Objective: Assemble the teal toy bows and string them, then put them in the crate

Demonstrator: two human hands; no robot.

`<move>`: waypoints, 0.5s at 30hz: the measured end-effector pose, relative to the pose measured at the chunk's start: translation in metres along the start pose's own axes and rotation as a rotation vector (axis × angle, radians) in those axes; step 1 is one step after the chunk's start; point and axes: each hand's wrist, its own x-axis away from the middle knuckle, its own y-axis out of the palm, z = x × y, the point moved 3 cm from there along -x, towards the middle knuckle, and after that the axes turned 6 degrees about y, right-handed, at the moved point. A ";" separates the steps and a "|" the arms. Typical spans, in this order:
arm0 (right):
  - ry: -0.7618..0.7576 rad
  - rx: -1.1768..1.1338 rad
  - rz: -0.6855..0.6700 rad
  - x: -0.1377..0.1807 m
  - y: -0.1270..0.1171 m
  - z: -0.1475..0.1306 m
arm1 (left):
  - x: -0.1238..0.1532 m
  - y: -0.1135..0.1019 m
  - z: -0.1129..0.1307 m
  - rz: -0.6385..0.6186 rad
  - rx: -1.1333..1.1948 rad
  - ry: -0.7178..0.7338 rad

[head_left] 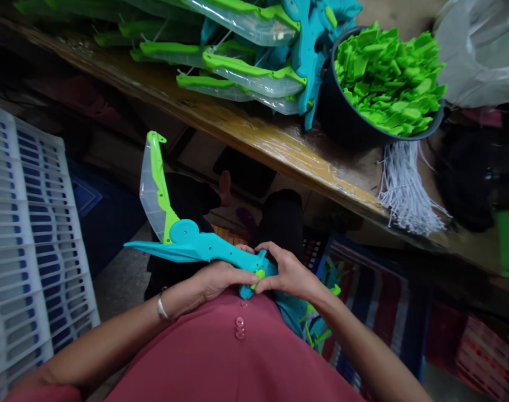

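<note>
A turquoise plastic toy bow point(227, 251) lies across my lap, close to my shirt. One green-edged clear limb point(158, 190) stands up from its round joint at the left. My left hand point(223, 277) is closed round the lower end of the body, its thumb pressed by a small green piece point(259, 276) set there. From the other side my right hand point(286, 271) grips the same end, thumb and fingers about the green piece. Some fingers of both hands are hidden behind the toy.
On the wooden table point(254, 139) lie several similar toy bows point(254, 78), beside a black bucket point(350, 114) of small green pieces point(388, 78). White strings point(409, 190) hang over its edge. A white plastic crate point(28, 240) stands left. More turquoise and green parts point(317, 318) lie at my right.
</note>
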 end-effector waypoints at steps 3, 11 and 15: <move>0.013 -0.002 0.065 0.004 0.009 0.002 | 0.004 0.002 -0.001 -0.072 -0.063 -0.055; 0.033 -0.142 0.114 0.014 0.003 0.007 | 0.005 0.006 0.001 -0.025 -0.374 0.101; 0.024 -0.347 -0.005 0.017 -0.002 0.012 | 0.005 0.006 -0.003 -0.067 -0.367 0.116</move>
